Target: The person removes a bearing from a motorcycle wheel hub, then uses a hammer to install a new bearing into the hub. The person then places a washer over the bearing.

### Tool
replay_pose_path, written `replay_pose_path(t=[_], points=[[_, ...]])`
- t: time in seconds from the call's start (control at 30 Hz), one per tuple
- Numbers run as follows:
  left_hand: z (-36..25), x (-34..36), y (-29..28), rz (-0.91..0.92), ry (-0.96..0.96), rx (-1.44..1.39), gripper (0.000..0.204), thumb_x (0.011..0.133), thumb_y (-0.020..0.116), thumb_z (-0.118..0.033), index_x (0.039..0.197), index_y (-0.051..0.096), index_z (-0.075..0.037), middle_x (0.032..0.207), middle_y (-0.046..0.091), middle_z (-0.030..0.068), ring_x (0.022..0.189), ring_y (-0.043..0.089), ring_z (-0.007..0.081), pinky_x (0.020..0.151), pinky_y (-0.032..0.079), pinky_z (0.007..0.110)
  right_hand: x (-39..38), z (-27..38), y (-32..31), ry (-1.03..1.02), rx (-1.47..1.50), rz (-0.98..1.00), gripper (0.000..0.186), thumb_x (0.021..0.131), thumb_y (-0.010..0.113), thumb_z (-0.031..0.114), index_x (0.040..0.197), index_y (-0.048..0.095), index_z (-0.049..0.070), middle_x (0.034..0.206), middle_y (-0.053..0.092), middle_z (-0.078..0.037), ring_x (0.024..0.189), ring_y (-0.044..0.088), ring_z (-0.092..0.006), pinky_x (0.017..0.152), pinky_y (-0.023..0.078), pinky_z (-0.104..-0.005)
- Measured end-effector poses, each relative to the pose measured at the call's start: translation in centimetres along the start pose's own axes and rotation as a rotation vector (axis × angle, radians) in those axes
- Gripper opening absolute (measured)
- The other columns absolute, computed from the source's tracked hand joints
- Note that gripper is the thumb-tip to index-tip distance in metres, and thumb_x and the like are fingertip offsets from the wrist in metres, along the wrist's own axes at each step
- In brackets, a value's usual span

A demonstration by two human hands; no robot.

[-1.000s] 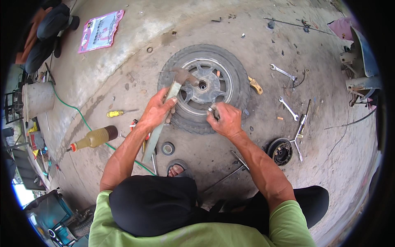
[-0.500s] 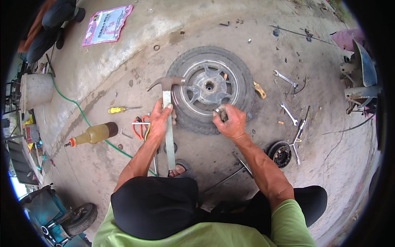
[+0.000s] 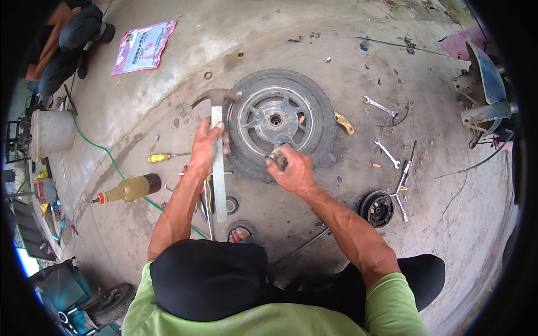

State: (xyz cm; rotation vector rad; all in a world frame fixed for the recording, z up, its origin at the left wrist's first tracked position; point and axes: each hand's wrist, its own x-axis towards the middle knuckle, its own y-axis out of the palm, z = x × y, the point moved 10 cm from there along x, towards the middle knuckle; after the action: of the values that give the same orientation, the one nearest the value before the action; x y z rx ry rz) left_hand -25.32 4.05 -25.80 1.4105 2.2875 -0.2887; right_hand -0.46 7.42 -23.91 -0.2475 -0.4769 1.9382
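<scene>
A wheel with its black tyre (image 3: 314, 148) and grey metal rim (image 3: 270, 117) lies flat on the ground before me. My left hand (image 3: 206, 144) is closed round the pale, flat handle of a claw hammer (image 3: 218, 187). The hammer's head is at the far end, beside the tyre's left edge. Over the near part of the wheel, my right hand (image 3: 291, 171) is closed, its fingertips pinching a small round metal piece (image 3: 270, 156). Most of that piece is hidden by the fingers. At the wheel's middle, the hub hole (image 3: 275, 120) is uncovered.
Right of the wheel lie two spanners (image 3: 381, 106), a yellow-handled tool (image 3: 344, 123), a Y-shaped wrench (image 3: 399, 196) and a round drum part (image 3: 377, 209). On the left are a screwdriver (image 3: 159, 158), an oil bottle (image 3: 131, 188) and a green hose (image 3: 89, 134). Another person's legs (image 3: 78, 33) show far left.
The view has shifted slightly, so the wheel sits a little further left. My right hand has moved left and a little nearer the rim, still holding the metal piece. The hammer stays in my left hand.
</scene>
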Motion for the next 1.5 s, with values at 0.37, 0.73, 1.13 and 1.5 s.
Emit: replay_pose_path(t=[0.37, 0.73, 1.13, 1.5], points=[[4.4, -4.4, 4.1, 0.122, -0.086, 0.232, 0.032, 0.107, 0.057, -0.024, 0.133, 0.049, -0.007, 0.079, 0.06, 0.0035, 0.061, 0.058, 0.014, 0.053, 0.05, 0.03, 0.8, -0.5, -3.1, -0.206, -0.244, -0.145, 0.022, 0.078, 0.081, 0.018, 0.085, 0.063, 0.008, 0.067, 0.066, -0.009, 0.059, 0.067, -0.0302, 0.055, 0.052, -0.0425], [3.4, -4.4, 3.5, 0.081, -0.09, 0.187, 0.033, 0.107, 0.058, -0.023, 0.134, 0.048, -0.006, 0.08, 0.06, 0.0033, 0.06, 0.058, 0.0136, 0.051, 0.049, 0.031, 0.7, -0.3, -2.8, -0.228, -0.264, -0.167, 0.02, 0.077, 0.08, 0.016, 0.083, 0.063, 0.008, 0.071, 0.067, -0.009, 0.062, 0.067, -0.0309, 0.056, 0.052, -0.0431], [4.4, -3.8, 4.4, 0.089, -0.09, 0.197, 0.033, 0.108, 0.057, -0.023, 0.136, 0.049, -0.008, 0.08, 0.06, 0.0032, 0.06, 0.057, 0.0131, 0.051, 0.05, 0.031, 0.4, -0.4, -3.1, -0.26, -0.237, -0.209, 0.022, 0.076, 0.081, 0.017, 0.084, 0.063, 0.008, 0.072, 0.067, -0.01, 0.064, 0.067, -0.0326, 0.056, 0.052, -0.0445], [4.1, -4.5, 4.1, 0.071, -0.065, 0.167, 0.03, 0.107, 0.059, -0.024, 0.131, 0.05, -0.009, 0.08, 0.06, 0.0028, 0.058, 0.057, 0.0134, 0.05, 0.049, 0.031, 0.6, -0.5, -3.1, -0.24, -0.249, -0.204, 0.021, 0.076, 0.08, 0.016, 0.084, 0.063, 0.008, 0.072, 0.068, -0.009, 0.063, 0.067, -0.0328, 0.056, 0.052, -0.0434]])
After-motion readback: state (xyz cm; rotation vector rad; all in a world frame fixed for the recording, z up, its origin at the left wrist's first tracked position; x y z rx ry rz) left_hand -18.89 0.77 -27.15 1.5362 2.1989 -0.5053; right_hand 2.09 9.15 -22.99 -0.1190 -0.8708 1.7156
